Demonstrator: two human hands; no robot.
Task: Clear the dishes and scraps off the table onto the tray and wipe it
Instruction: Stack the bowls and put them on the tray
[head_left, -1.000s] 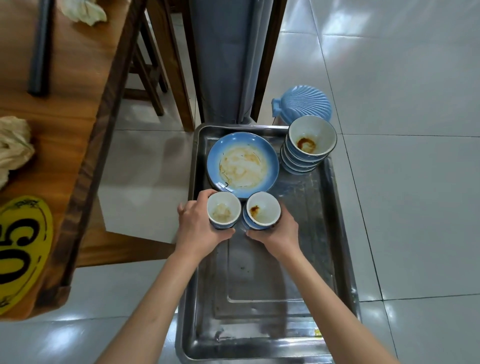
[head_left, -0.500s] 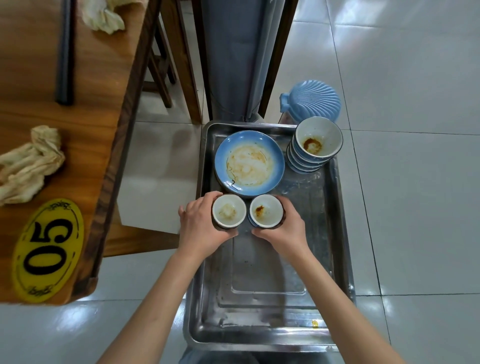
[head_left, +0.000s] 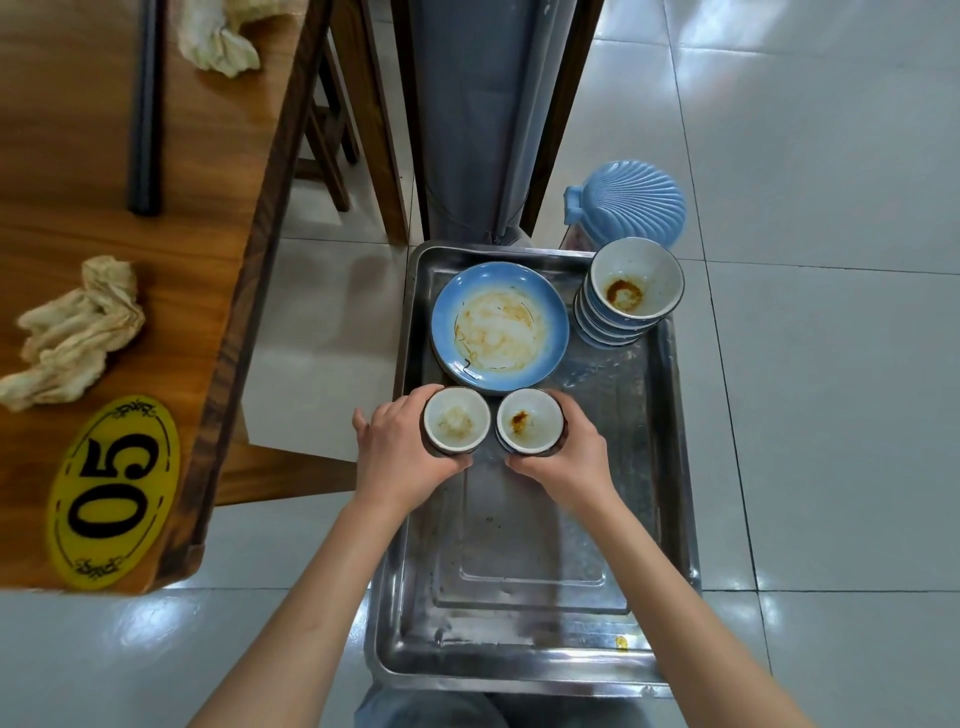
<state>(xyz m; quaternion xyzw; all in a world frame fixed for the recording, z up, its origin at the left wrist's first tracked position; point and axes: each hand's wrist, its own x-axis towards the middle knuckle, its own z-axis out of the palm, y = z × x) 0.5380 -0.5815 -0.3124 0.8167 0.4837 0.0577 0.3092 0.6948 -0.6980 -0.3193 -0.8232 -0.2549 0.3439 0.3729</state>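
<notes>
A steel tray (head_left: 524, 571) lies low to the right of the wooden table (head_left: 93, 234). My left hand (head_left: 400, 457) grips a small dirty cup (head_left: 457, 422), and my right hand (head_left: 563, 457) grips a second stained cup (head_left: 530, 422); both cups are side by side over the tray's middle. Behind them on the tray rest a soiled blue plate (head_left: 498, 326) and a stack of blue-and-white bowls (head_left: 626, 293). On the table lie a crumpled cloth (head_left: 72, 332), another crumpled rag (head_left: 218, 36) at the far edge and black chopsticks (head_left: 145, 104).
A yellow oval "05" sign (head_left: 111, 493) sits at the table's near corner. A blue shell-shaped object (head_left: 631, 202) is on the floor behind the tray. Wooden stool legs (head_left: 332, 130) and a grey fabric-covered post (head_left: 467, 114) stand beyond. White floor tiles (head_left: 831, 364) lie to the right.
The view has shifted so more of the table shows at the left. Both hands still hold the cups, now slightly lower over the tray.
</notes>
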